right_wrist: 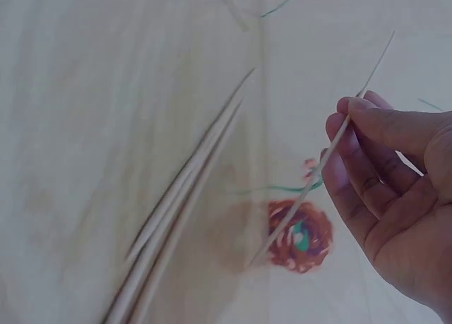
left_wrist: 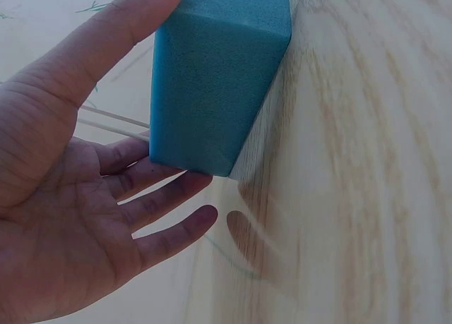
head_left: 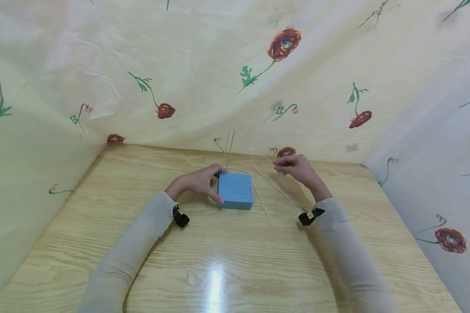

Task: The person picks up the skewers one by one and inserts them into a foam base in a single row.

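A blue foam block with rows of small holes in its top rests on the table. My left hand holds it from the left, thumb at the near corner and fingers at the far side; in the left wrist view the block sits between thumb and fingers. Two thin wooden sticks stand upright at the block's far left corner. Right of the block, my right hand is raised above the table. Between thumb and fingertips it pinches one thin wooden stick, slanted and clear in the right wrist view.
Several loose sticks lie in a slanted bundle under the right forearm. A single stick lies just right of the block. Flower-patterned cloth hangs behind the wooden table, along its far edge.
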Demonstrator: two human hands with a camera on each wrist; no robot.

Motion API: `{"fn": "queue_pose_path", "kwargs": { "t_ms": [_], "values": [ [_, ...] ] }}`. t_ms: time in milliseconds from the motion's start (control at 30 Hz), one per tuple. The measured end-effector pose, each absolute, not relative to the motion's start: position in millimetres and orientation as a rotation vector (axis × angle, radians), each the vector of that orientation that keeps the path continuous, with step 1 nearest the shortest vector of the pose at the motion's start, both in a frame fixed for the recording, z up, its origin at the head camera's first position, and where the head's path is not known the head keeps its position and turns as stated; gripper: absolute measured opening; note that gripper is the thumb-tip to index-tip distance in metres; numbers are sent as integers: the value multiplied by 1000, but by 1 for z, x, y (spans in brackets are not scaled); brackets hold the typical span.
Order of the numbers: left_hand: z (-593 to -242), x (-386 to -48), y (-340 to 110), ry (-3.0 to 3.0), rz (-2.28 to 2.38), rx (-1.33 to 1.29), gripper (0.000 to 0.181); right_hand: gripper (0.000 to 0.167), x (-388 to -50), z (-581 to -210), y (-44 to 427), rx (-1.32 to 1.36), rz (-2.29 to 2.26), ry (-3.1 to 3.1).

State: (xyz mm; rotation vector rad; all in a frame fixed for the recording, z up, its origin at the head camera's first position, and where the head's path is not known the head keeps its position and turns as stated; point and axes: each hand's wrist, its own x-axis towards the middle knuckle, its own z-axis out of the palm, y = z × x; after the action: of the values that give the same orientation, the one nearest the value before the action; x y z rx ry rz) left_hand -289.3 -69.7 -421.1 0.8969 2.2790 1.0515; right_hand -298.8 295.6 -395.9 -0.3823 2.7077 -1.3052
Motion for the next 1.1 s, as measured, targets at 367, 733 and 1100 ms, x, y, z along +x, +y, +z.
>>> {"fn": "queue_pose_path", "kwargs": {
  "t_ms": [367, 733, 1100],
  "values": [
    [-423, -291, -70, 2278, 1049, 899, 102, 28, -299, -381, 285, -455, -1631, 2541],
    [-423, -291, -70, 2276, 1054, 886, 102, 32, -294, -361, 265, -521, -1846, 2404],
    [-424, -291, -70, 2284, 1048, 885, 103, 14, -289, -348, 251, -579, -2048, 2260]
  ]
}}
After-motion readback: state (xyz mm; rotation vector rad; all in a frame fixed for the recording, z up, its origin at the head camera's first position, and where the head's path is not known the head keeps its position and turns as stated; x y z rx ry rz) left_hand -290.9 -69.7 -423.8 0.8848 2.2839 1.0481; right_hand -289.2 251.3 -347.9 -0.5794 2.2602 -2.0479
